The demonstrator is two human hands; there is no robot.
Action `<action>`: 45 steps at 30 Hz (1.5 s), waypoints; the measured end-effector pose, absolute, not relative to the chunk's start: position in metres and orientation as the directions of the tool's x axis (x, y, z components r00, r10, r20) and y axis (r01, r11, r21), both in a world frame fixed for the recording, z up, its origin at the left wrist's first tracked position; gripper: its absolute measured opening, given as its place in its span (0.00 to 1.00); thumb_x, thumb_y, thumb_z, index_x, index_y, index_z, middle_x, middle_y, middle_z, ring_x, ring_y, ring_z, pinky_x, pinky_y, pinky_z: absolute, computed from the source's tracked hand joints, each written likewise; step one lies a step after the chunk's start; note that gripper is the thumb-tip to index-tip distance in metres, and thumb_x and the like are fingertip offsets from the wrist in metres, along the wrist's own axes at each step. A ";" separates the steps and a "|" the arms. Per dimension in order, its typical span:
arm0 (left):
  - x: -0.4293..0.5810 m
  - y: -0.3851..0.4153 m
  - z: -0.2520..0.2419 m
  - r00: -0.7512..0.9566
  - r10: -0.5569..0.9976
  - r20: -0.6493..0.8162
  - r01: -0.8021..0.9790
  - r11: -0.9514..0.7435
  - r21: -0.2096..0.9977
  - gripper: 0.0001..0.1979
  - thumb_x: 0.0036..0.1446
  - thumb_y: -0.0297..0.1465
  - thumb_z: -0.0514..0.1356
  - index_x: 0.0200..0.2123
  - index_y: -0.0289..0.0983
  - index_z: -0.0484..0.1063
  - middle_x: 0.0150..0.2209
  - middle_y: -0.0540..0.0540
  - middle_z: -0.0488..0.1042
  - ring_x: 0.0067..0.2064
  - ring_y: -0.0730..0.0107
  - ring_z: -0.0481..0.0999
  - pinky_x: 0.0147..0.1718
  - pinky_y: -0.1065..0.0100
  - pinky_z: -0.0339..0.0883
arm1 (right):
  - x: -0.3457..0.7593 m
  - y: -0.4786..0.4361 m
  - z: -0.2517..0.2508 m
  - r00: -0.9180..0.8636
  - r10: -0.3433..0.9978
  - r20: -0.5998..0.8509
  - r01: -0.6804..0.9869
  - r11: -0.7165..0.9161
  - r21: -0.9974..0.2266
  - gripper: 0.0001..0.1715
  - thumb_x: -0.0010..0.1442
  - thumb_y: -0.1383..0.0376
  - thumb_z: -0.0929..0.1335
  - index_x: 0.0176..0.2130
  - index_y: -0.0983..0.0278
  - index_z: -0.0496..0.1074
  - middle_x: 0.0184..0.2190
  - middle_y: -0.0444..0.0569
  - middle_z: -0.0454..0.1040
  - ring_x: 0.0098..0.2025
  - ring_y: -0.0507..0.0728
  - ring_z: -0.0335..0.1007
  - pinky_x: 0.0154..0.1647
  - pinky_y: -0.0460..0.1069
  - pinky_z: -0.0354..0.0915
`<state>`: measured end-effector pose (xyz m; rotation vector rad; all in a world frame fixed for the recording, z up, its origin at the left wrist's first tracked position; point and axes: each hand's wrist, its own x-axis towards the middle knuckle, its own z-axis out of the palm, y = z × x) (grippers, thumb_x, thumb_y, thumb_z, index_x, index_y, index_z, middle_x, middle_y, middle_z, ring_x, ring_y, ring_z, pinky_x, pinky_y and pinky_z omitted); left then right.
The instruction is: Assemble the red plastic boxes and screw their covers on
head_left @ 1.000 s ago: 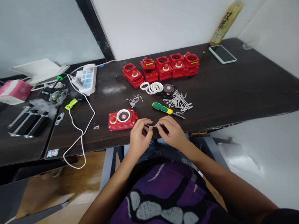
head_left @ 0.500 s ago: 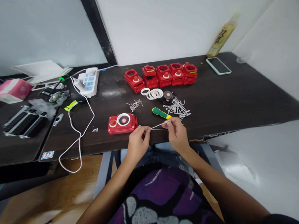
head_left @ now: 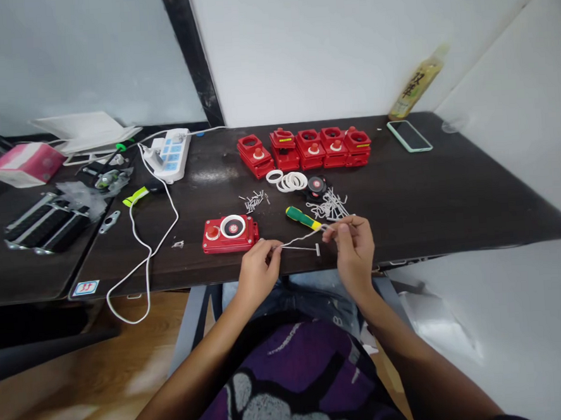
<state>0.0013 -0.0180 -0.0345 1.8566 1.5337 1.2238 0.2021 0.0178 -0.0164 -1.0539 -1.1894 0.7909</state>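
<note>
A thin white cord runs between my two hands. My left hand pinches one part of it, beside a thin metal rod with a short crossbar at its right end. My right hand pinches the other part of the cord. A red box with a red button and a white ring lies just left of my left hand. The green and yellow screwdriver lies behind the cord. Close behind my right hand is a pile of white cords and rods.
Several red housings stand in a row at the back, with white rings, a black round part and small screws before them. A phone, a bottle and a power strip lie farther out.
My right hand has moved to the right, away from my left hand, and a longer stretch of cord shows between them. The rod's crossbar end is now visible.
</note>
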 end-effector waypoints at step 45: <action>0.010 -0.021 -0.030 -0.025 0.957 0.289 0.567 -0.224 0.793 0.11 0.61 0.25 0.57 0.26 0.39 0.65 0.24 0.54 0.62 0.26 0.73 0.64 0.29 0.69 0.56 | 0.273 0.059 -0.018 0.057 0.874 0.482 0.694 0.312 -0.648 0.12 0.65 0.61 0.68 0.38 0.63 0.80 0.35 0.52 0.82 0.36 0.60 0.77 0.41 0.54 0.71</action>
